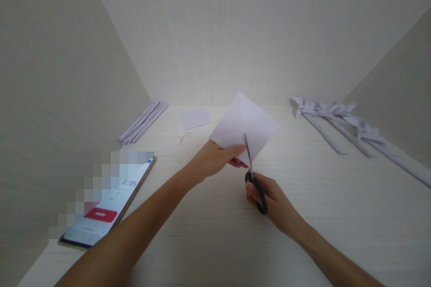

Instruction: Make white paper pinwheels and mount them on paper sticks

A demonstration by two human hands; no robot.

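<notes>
My left hand (224,157) pinches a square sheet of white paper (244,119) near its lower corner, thumb on top and fingers beneath. The sheet is held up above the table, one corner pointing away from me. In my right hand (267,197) is a pair of scissors with black handles (259,195). One blade lies over the face of the paper, running in from the corner nearest me; the other blade is hidden, apparently beneath the sheet. I cannot tell how far the paper is cut.
Several rolled paper sticks (144,123) lie at the back left, with a smaller piece of paper (195,118) and some thin pale strands (184,137) nearby. A phone (111,206) leans at the left. Paper flowers on stems (336,119) lie at the right. Walls enclose the table.
</notes>
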